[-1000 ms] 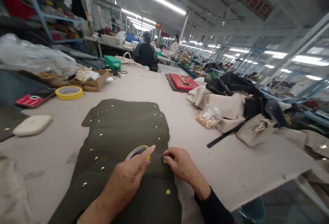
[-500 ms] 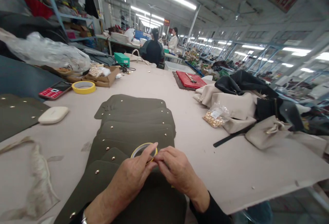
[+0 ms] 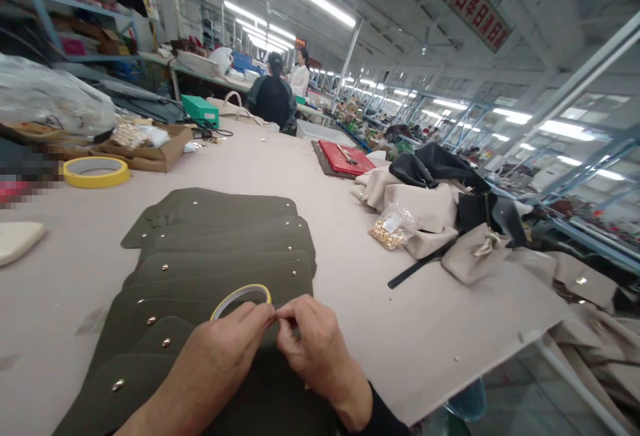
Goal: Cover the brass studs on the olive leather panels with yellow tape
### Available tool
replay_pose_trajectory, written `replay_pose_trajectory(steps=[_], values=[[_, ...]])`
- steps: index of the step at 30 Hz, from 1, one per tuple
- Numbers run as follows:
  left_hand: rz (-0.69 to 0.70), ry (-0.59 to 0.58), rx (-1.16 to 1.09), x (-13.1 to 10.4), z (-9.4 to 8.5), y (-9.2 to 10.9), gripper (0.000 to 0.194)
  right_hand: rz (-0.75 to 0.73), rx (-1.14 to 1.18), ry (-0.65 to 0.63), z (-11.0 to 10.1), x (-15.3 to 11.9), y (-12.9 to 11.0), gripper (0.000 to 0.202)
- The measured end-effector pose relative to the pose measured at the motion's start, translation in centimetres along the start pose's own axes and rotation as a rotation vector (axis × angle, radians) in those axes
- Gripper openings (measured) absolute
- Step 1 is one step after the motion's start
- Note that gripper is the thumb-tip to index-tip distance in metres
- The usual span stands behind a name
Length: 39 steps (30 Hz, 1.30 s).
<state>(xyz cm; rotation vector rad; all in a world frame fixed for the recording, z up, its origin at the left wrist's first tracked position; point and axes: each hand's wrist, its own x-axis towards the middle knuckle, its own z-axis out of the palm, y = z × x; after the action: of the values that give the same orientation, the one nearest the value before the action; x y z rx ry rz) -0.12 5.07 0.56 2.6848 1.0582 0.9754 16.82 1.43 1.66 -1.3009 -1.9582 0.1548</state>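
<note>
My left hand is closed around a thin roll of yellow tape, whose ring stands up beyond the fingers. My right hand pinches close against the left fingertips; whatever sits between its thumb and finger is too small to make out. Beneath both hands lie overlapping dark olive-green panels in a staggered row, with small shiny metal studs near their edges. The hands hide part of the nearest panels.
Another yellow tape roll lies at the left by a cardboard box of small parts. A white case is at the left edge. Beige bags, a bag of gold hardware and a red pad occupy the right. Two people are farther back.
The view has swung right, so the table things appear farther left. My hands stay together at the tape roll, and the left hand now covers more of the ring.
</note>
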Motion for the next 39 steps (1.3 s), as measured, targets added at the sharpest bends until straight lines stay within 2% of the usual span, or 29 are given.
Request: replay_pose_trajectory(steps=[3, 5, 9, 11, 13, 16, 19, 24, 27, 31, 35, 37, 39], values=[[0.023, -0.006, 0.073, 0.7, 0.2, 0.2, 0.029, 0.236, 0.133, 0.046, 0.2, 0.4, -0.2, 0.011], [0.047, 0.032, 0.074, 0.9, 0.5, 0.4, 0.027, 0.398, 0.235, 0.042, 0.4, 0.7, 0.1, 0.012], [0.071, 0.071, -0.026, 0.7, 1.5, 1.2, 0.021, 0.635, 0.35, 0.05, 0.7, 1.3, 2.9, 0.013], [0.045, 0.014, -0.018, 0.4, 2.0, 1.4, 0.018, 0.735, 0.442, 0.047, 0.8, 1.6, 5.0, 0.019], [-0.005, -0.103, 0.048, 0.2, 2.5, 1.4, 0.016, 0.782, 0.541, 0.016, 0.6, 2.1, 6.7, 0.026], [-0.045, -0.283, 0.126, 0.3, 2.9, 1.2, 0.013, 0.757, 0.564, -0.051, 0.5, 2.8, 7.8, 0.03], [-0.064, -0.351, 0.133, 0.5, 3.0, 1.1, 0.011, 0.701, 0.436, -0.117, 0.8, 3.5, 7.6, 0.027], [-0.084, -0.346, 0.121, 0.5, 3.3, 0.9, 0.011, 0.514, 0.069, -0.147, 1.6, 4.0, 7.0, 0.019], [-0.083, -0.343, 0.109, 0.4, 3.4, 0.8, 0.012, 0.436, -0.076, -0.145, 2.1, 4.1, 7.0, 0.018], [-0.088, -0.346, 0.104, 0.3, 3.3, 0.7, 0.011, 0.419, -0.146, -0.175, 2.2, 4.4, 7.3, 0.013], [-0.086, -0.35, 0.108, 0.3, 3.2, 0.7, 0.012, 0.447, -0.204, -0.19, 0.9, 4.5, 7.4, 0.032], [-0.086, -0.346, 0.103, 0.3, 3.2, 0.7, 0.013, 0.43, -0.194, -0.14, 0.0, 4.3, 7.4, 0.026], [-0.089, -0.342, 0.095, 0.3, 3.2, 0.8, 0.013, 0.306, -0.188, -0.105, -0.6, 4.0, 7.4, 0.015]])
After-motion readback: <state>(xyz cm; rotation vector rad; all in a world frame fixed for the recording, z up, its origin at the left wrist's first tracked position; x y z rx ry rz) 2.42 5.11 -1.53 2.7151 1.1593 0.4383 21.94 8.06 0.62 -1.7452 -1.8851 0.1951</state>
